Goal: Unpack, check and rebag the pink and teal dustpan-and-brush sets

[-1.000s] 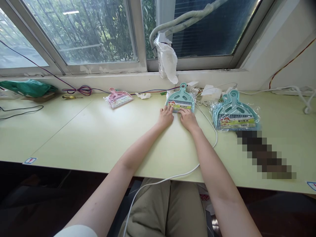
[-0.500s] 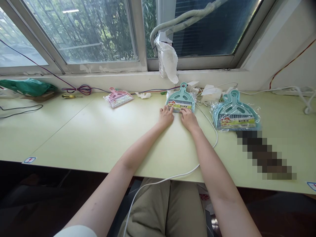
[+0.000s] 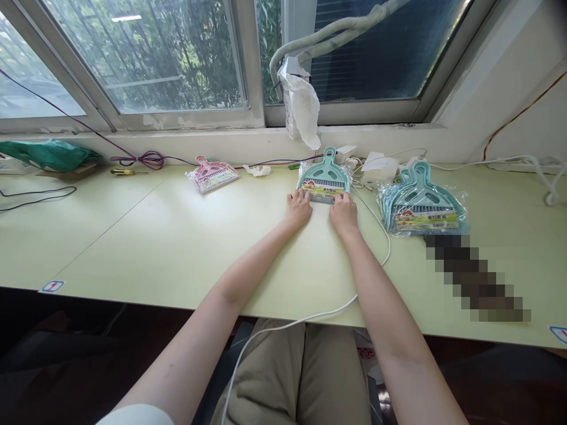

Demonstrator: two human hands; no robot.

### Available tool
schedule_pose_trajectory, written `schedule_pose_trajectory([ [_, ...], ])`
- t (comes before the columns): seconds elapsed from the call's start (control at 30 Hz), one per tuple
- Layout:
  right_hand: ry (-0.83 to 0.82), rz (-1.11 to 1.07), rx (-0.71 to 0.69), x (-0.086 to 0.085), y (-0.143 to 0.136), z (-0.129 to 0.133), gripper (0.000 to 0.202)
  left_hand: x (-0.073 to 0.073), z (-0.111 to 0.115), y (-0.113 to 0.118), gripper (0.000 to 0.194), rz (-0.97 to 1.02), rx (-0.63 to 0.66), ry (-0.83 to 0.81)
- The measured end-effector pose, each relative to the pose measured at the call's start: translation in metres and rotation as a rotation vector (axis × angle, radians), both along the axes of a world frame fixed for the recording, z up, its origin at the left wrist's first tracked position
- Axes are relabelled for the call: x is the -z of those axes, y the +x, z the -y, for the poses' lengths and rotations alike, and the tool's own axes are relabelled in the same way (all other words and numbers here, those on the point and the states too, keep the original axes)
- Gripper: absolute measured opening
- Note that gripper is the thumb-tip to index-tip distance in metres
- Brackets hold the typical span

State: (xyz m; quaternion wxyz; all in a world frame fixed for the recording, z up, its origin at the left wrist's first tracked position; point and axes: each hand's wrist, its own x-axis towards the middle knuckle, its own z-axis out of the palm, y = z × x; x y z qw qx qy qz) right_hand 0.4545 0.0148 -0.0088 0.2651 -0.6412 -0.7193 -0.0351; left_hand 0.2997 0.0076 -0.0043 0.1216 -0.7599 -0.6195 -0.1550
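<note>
A teal dustpan and brush set (image 3: 325,174) in clear wrap lies near the back of the pale green table (image 3: 177,254), its handle toward the window. My left hand (image 3: 298,209) rests at its lower left corner, fingers bent over the edge. At the lower right corner, my right hand (image 3: 344,213) has its fingers curled on the wrapped set's edge. Farther right lies a stack of similar teal wrapped sets (image 3: 425,203). A pink wrapped set (image 3: 215,175) lies to the left, apart from both hands.
A white cable (image 3: 310,317) runs over the table's front edge beside my right arm. Along the back are a green bag (image 3: 53,156), a yellow-handled tool (image 3: 123,172), crumpled white tissue (image 3: 257,170) and bundled wires (image 3: 150,159). A blurred dark patch (image 3: 478,277) covers the right front.
My right hand has slid to the right along the front edge of the teal set, out to its corner. My left hand and the set have stayed in place.
</note>
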Motion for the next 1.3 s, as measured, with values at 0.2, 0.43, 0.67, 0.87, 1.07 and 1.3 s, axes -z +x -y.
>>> schedule_pose_trajectory([
  [0.2,0.023,-0.072,0.001,0.0067,0.0008,-0.0048,0.037,0.0014,-0.0008,0.0002,0.046,-0.003,-0.001,0.003],
  [0.43,0.046,-0.098,-0.034,0.0097,0.0040,-0.0054,0.035,0.0004,-0.0005,-0.0015,0.047,0.019,0.003,-0.011],
  [0.67,0.013,-0.108,-0.029,0.0043,0.0028,-0.0004,0.037,-0.0014,0.0011,-0.0019,0.047,0.027,0.004,-0.024],
  [0.87,0.014,-0.113,-0.040,0.0047,0.0033,-0.0003,0.039,0.0000,0.0004,-0.0017,0.049,0.027,0.002,-0.033],
  [1.07,0.033,-0.111,-0.049,0.0077,0.0041,-0.0029,0.040,0.0016,-0.0013,-0.0019,0.050,0.036,0.005,-0.043],
  [1.3,-0.001,-0.091,-0.053,0.0047,0.0041,-0.0002,0.039,0.0023,-0.0019,-0.0025,0.050,0.035,0.007,-0.048],
])
